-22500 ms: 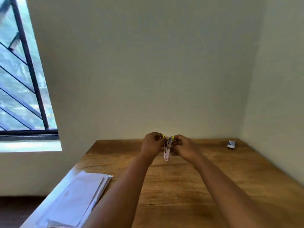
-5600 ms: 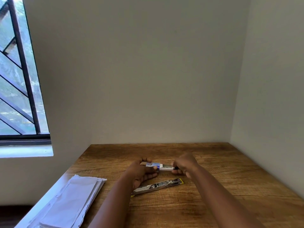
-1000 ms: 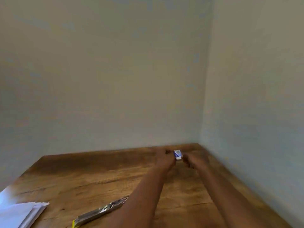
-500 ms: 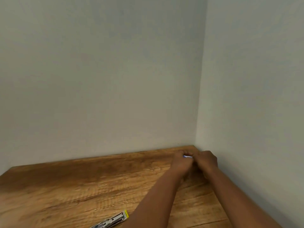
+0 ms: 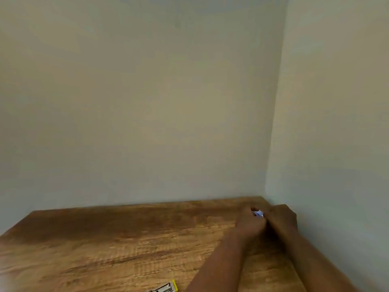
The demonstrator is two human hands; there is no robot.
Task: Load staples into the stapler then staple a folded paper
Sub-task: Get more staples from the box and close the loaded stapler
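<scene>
**Both hands on the staple box at the far right corner**

Two bare hands brought together at the far right corner of the wooden tabletop (image 5: 126,245), just short of where the back wall (image 5: 147,102) meets the side wall (image 5: 336,102). Left hand (image 5: 249,224) curled, knuckles up, grip closed round a small white and blue staple box (image 5: 258,213); only a sliver of the box visible between the hands. Right hand (image 5: 281,220) curled too, pressed up against the left and close to the side wall, fingers bent down toward the same box; fingertips hidden behind the knuckles, so unclear whether this grip pinches the box or merely touches it. Both forearms stretched in from the lower right edge of the view, bare.

Stapler (image 5: 165,288) lying flat on the tabletop, well apart from the corner, toward the near edge and left of the left forearm; only its far end in view, metal body with a yellow tip, the rest cut off by the bottom edge of the frame. Untouched by either hand. Whether open or closed, impossible to tell from the part shown.

View somewhat blurred; fine print on the box unreadable.
</scene>
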